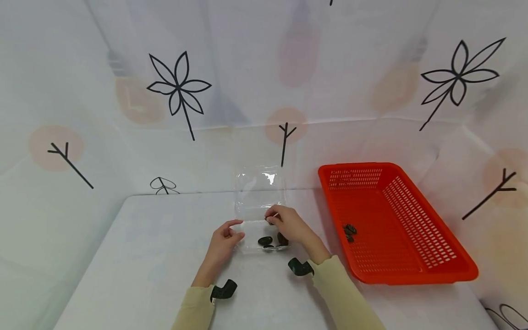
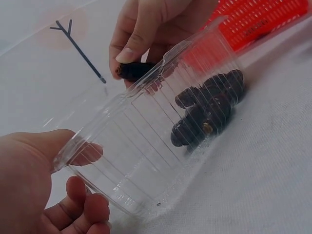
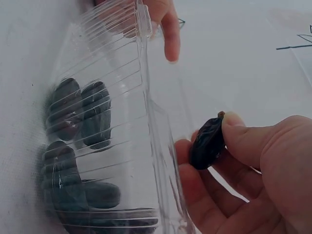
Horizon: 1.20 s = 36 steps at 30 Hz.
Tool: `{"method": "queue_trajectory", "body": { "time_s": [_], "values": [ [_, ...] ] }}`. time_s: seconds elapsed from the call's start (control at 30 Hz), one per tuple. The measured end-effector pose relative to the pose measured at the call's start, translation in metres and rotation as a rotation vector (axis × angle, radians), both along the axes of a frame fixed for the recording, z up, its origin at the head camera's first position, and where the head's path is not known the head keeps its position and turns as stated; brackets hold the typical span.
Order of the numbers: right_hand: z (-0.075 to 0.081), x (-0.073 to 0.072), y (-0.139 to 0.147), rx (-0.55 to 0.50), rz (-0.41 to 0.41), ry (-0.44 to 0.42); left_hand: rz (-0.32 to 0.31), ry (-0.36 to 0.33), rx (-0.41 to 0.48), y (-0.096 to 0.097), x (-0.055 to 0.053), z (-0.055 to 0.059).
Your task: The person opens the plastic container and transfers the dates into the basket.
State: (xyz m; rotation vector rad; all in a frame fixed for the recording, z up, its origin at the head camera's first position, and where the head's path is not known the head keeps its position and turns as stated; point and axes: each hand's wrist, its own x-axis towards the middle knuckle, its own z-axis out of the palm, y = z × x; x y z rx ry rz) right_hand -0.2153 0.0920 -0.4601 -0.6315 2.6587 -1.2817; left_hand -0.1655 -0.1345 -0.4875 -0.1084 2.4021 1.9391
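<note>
A clear plastic clamshell container (image 1: 250, 234) stands on the table with its lid (image 1: 260, 190) raised at the back. Several dark, wrinkled dates (image 2: 214, 109) lie inside, gathered toward its right end. My left hand (image 1: 220, 245) pinches the container's left rim, thumb inside and fingers outside in the left wrist view. Between thumb and fingers of my right hand (image 1: 290, 224), just over the container's rim, is one more date (image 3: 208, 144). Its brownish stem end shows by the thumb. In the head view that date is mostly hidden by the fingers.
To the right stands a red plastic basket (image 1: 402, 277) with slotted walls, a small cluster of dates (image 1: 349, 231) by its left side. A white cloth covers the table (image 1: 165, 256), and a patterned curtain (image 1: 231, 91) hangs behind. Black bent pieces (image 1: 224, 290) sit at both wrists.
</note>
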Motion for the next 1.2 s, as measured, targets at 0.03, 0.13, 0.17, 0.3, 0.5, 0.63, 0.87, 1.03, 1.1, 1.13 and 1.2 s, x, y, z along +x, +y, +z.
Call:
{"method": "queue_trajectory", "body": {
  "time_s": [0.03,0.13,0.17,0.3,0.5,0.63,0.87,1.03,1.1,1.13,1.2],
  "values": [
    [0.0,0.0,0.001,-0.011,-0.006,0.0,0.002,-0.001,-0.002,0.0,0.0,0.0],
    [-0.001,0.001,0.002,-0.042,-0.032,-0.018,0.009,0.01,0.002,-0.002,-0.007,-0.016],
    [-0.001,0.001,0.002,-0.051,-0.041,-0.028,0.009,0.017,0.003,-0.002,-0.007,-0.019],
    [0.001,0.003,0.004,-0.087,-0.072,-0.064,0.009,0.018,0.005,-0.003,-0.008,-0.021],
    [0.009,0.008,0.007,-0.113,-0.08,-0.028,0.017,0.007,-0.004,-0.003,-0.009,-0.023],
    [0.021,0.014,0.011,-0.114,-0.094,0.0,0.022,0.007,-0.013,-0.003,-0.008,-0.022],
    [0.042,0.024,0.021,-0.117,-0.143,0.065,0.028,0.007,-0.02,-0.003,-0.006,-0.021],
    [0.057,0.031,0.031,-0.133,-0.156,0.091,0.023,0.018,-0.025,-0.002,-0.006,-0.021],
    [0.063,0.033,0.035,-0.132,-0.161,0.106,0.024,0.02,-0.025,-0.002,-0.006,-0.021],
    [0.067,0.035,0.037,-0.129,-0.168,0.118,0.024,0.021,-0.025,-0.002,-0.006,-0.021],
    [0.073,0.037,0.042,-0.119,-0.185,0.146,0.027,0.018,-0.025,-0.002,-0.007,-0.021]
  ]
}}
